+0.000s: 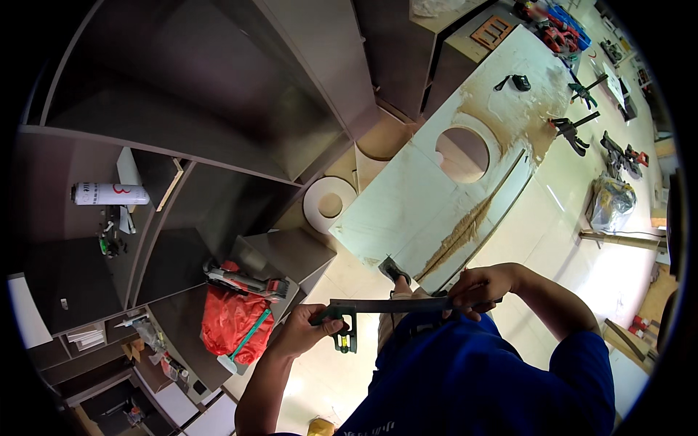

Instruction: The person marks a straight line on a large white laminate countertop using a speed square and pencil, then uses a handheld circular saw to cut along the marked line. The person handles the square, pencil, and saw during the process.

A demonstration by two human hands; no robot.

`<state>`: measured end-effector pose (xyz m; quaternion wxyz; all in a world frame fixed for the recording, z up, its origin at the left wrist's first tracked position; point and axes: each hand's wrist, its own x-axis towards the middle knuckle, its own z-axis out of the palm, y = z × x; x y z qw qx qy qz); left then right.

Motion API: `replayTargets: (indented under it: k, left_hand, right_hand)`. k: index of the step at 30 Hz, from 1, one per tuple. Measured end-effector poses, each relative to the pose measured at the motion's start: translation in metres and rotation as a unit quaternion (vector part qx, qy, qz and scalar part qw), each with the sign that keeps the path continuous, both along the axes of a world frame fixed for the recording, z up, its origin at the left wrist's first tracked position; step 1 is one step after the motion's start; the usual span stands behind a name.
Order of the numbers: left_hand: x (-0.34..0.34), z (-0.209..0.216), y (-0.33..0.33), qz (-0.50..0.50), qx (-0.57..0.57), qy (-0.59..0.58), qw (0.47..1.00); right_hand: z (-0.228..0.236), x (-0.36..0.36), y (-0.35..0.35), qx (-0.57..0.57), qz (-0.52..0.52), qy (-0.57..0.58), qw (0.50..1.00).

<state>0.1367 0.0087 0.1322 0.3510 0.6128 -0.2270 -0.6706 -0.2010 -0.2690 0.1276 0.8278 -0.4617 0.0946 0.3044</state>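
Dark cabinets [211,94] take up the left side of the room, above a pale tiled floor [552,218]. Out over that floor lies a long white board [407,189] with a round hole nearer its far end. Brown dust streaks the board along its right edge, and a small black tape measure [520,83] sits near its far end. Two clamps [572,136] are at its far right edge.

Off the near end of the board, in front of the blue shirt [465,370], a square [392,306] is held in the air by both hands, its long dark blade running nearly level from left to right. The left hand [302,330] is closed on the end with the green head, thumb pressed against it and fingers curled. The right hand [480,287] is folded around the opposite end of the blade, thumb and fingers pinching it together, with a dark tip showing past them.

A dark shoe [395,270] is by the near edge of the board. Left of the board lies a pale ring [329,206]; a red bag [233,320] with a power tool [247,282] on top is nearer the left hand.
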Motion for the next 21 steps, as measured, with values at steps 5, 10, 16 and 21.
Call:
replayTargets:
  k: [5, 10, 16, 21]
  left_hand:
    - [-0.013, 0.008, -0.02, 0.011, 0.02, 0.022, 0.999]
    - [-0.011, -0.008, -0.017, -0.019, -0.002, 0.046, 0.999]
    - [-0.022, -0.001, -0.036, -0.088, 0.015, 0.111, 0.99]
    - [-0.037, -0.004, -0.044, -0.066, 0.022, 0.111, 0.991]
  right_hand:
    - [-0.001, -0.01, -0.001, 0.015, -0.014, 0.01, 1.0]
    - [0.004, -0.008, -0.012, 0.007, 0.008, 0.02, 1.0]
    - [0.001, -0.004, -0.02, 0.025, 0.028, 0.018, 0.999]
    - [0.003, 0.005, -0.025, 0.002, 0.037, 0.002, 0.999]
